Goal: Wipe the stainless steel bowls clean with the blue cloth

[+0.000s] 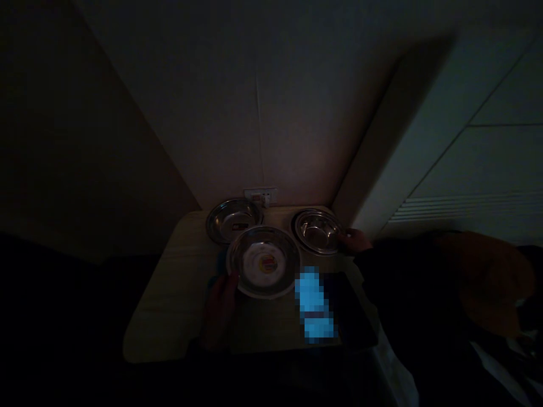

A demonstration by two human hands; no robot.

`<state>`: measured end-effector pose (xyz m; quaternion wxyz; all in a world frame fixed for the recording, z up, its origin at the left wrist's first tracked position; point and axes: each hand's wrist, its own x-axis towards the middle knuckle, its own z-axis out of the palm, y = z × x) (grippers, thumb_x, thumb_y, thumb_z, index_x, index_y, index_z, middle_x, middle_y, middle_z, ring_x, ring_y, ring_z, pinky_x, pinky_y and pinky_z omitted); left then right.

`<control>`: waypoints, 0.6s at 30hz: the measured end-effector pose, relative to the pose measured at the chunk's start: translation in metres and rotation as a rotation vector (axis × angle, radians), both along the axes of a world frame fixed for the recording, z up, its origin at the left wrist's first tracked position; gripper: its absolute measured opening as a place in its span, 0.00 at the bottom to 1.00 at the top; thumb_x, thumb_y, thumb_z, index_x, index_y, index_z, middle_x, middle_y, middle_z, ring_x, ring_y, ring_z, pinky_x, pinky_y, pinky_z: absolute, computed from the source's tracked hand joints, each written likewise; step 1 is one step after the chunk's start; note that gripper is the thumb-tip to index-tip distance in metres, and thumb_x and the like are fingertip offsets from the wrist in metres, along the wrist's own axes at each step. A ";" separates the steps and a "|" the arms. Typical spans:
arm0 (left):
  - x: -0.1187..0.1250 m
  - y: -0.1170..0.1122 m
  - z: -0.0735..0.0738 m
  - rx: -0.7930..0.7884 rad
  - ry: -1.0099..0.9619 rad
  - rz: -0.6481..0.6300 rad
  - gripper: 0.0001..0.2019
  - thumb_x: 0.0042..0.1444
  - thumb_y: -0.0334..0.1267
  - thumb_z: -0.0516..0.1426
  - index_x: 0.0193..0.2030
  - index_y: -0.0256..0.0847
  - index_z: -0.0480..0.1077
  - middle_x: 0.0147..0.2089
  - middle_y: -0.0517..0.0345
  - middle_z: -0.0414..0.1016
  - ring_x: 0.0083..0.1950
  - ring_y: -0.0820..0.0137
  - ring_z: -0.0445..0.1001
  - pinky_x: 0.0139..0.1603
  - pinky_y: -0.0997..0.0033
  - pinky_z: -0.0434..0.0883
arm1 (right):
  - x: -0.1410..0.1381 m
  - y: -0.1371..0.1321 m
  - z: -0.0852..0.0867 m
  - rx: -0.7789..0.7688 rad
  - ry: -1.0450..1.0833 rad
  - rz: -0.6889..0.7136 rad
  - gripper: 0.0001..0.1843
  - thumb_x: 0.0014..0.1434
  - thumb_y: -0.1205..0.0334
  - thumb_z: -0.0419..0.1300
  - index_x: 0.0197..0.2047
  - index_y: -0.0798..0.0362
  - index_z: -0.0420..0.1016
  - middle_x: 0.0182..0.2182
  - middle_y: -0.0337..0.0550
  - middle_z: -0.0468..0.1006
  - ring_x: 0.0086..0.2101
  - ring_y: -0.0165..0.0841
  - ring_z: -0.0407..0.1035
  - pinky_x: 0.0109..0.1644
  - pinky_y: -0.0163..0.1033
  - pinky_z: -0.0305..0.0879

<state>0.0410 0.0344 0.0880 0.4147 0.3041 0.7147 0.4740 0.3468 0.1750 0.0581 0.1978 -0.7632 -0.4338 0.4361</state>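
In dim light, my left hand (pixel 220 302) grips the left rim of a shiny metal basin (pixel 286 277), thumb on its edge. A round label (pixel 268 263) shows in the basin's bottom. My right hand is not in view. Behind and to the left sits another metal basin (pixel 224 217) with a dark rectangular label. At the right, smaller metal bowls (pixel 316 229) appear nested. A co-worker's hand (pixel 356 239) touches their right rim. Something blue (pixel 221 261), partly hidden, lies beside the basin I hold.
The basins stand on a light tabletop (pixel 169 305) with rounded corners, against a wall with a socket (pixel 261 196). A glowing blue, pixelated screen (pixel 314 305) lies beside a dark flat object (pixel 350 308). A person in an orange cap (pixel 496 271) and dark sleeves leans in from the right.
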 end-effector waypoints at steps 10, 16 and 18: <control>0.006 0.005 0.005 -0.063 0.003 -0.087 0.20 0.50 0.51 0.55 0.42 0.36 0.73 0.43 0.50 0.77 0.44 0.62 0.73 0.45 0.64 0.68 | 0.018 -0.003 0.037 0.200 0.004 -0.046 0.09 0.57 0.61 0.59 0.36 0.60 0.72 0.13 0.36 0.70 0.13 0.25 0.63 0.16 0.28 0.60; 0.037 0.036 -0.012 0.011 -0.315 -0.066 0.16 0.49 0.46 0.58 0.38 0.35 0.71 0.37 0.50 0.77 0.35 0.68 0.75 0.33 0.70 0.71 | 0.027 -0.005 0.053 0.276 0.040 -0.066 0.07 0.55 0.63 0.59 0.36 0.59 0.73 0.13 0.36 0.71 0.13 0.26 0.64 0.15 0.28 0.61; 0.050 0.050 -0.016 0.017 -0.351 -0.057 0.13 0.51 0.43 0.56 0.38 0.35 0.71 0.40 0.49 0.76 0.36 0.69 0.75 0.34 0.70 0.72 | 0.031 -0.005 0.054 0.292 0.040 -0.074 0.07 0.55 0.64 0.59 0.37 0.58 0.73 0.14 0.36 0.71 0.13 0.26 0.64 0.15 0.29 0.61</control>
